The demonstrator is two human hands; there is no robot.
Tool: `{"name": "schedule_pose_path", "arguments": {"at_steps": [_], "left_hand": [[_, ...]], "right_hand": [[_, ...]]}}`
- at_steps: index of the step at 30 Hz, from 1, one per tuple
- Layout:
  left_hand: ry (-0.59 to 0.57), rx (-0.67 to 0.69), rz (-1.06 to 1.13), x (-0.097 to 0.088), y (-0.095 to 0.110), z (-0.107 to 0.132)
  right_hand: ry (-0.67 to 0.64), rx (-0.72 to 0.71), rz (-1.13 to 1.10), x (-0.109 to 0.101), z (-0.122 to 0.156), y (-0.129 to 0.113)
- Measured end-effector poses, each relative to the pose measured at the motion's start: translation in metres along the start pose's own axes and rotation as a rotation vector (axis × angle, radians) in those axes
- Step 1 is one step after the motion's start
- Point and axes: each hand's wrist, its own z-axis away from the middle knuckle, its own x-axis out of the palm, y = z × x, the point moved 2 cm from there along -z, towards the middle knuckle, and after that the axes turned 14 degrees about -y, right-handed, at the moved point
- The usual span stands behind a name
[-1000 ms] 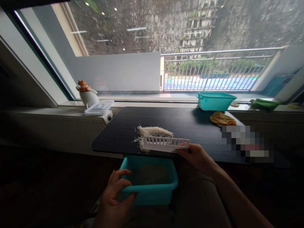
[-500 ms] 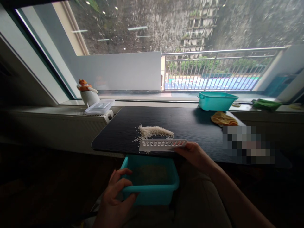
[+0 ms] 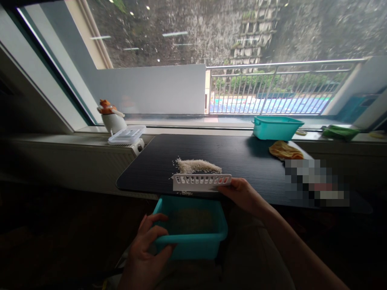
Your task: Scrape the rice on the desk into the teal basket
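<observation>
Left hand (image 3: 147, 245): gripping the rim of the near bin (image 3: 193, 247), fingers inside, thumb outside.
Near bin: smooth turquoise plastic, rounded corners, just below the front edge of the table (image 3: 142, 171); its contents are too dim to make out.
Right hand (image 3: 246, 197): gripping one end of the white strip (image 3: 195, 187).
White strip: thin and flat, slotted along its top, between rice (image 3: 198, 166) and near bin.
Rice: loose pale grains in a tapering heap on the table, some strays by the front edge.
Table: dark, finely streaked, round-cornered.
Cloth (image 3: 284, 150): yellow, crumpled, right of the rice.
</observation>
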Motion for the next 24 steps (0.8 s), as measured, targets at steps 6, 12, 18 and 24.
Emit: {"name": "schedule_pose_path", "arguments": {"at_steps": [6,12,18,24], "left_hand": [[-0.024,0.009,-0.03,-0.003,0.0,-0.001],[-0.108,0.006,-0.108,-0.007,-0.004,-0.002],[-0.093,0.019,-0.07,-0.006,-0.002,-0.002],[-0.108,-0.016,-0.101,-0.006,-0.005,-0.003]], "right_hand": [[-0.017,0.006,-0.009,-0.002,0.006,0.001],[-0.026,0.002,0.012,0.0,0.007,-0.003],[0.015,0.011,0.039,-0.001,-0.003,-0.003],[-0.089,-0.009,-0.012,0.006,0.002,-0.009]]}}
